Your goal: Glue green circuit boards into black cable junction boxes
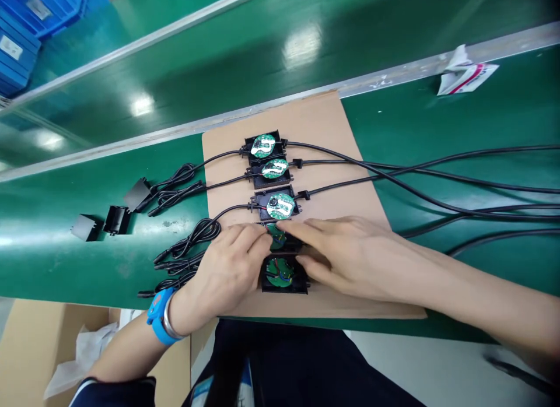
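Several open black plastic boxes lie in a column on the cardboard, each with a round green circuit board. My left hand [238, 255] is closed at the left end of the second box from the bottom; what its fingertips pinch is hidden. Across that box's right end, my right hand [345, 249] has its index finger at the top of the circuit board [277, 237] and its thumb below, by the nearest box [286, 287]. That nearest box holds a circuit board [280, 272] with red, blue and yellow wires. White sealant marks the boards farther up, such as the one [280, 206] just above my hands.
Coiled black cables [188, 241] lie left of the boxes, and long black cables [437, 162] run off right. Small black covers [117, 220] sit at left. The cardboard sheet [315, 118] covers part of the green table. A crumpled wrapper [466, 77] is at back right, blue bins [44, 10] at back left.
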A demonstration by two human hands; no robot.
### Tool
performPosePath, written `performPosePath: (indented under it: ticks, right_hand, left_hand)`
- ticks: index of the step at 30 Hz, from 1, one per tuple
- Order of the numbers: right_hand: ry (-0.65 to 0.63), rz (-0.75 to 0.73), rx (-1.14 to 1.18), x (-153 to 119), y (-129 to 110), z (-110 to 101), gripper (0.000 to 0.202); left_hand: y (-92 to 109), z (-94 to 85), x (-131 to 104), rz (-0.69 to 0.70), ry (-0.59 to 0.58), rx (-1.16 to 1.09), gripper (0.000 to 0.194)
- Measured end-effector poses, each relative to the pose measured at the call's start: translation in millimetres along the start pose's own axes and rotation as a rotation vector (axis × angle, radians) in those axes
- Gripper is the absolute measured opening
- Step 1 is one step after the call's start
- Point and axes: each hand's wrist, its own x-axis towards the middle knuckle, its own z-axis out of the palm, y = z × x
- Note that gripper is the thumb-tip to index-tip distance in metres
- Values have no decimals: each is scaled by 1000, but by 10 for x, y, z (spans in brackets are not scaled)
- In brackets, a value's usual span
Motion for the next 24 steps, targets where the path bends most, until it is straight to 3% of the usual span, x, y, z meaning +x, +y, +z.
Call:
performPosePath:
  ticks: [3,5,8,14,24]
  right_hand:
    - [-10,90,89,-75,27,-37,23]
    - [-8,120,90,-101,37,-37,14]
    - [9,84,73,-101,49,11,18]
    - [261,-29,35,-74,115,235,23]
    - [23,-48,-82,-7,93,96,21]
  left_hand:
    - [-4,104,13,124,-55,-53,31]
    - [-11,147,16,114,-57,-79,31]
    - [-10,166,10,94,-48,-93,32]
    - [22,168,4,64,-48,-130,31]
    - [101,146,67,63,-99,-49,46]
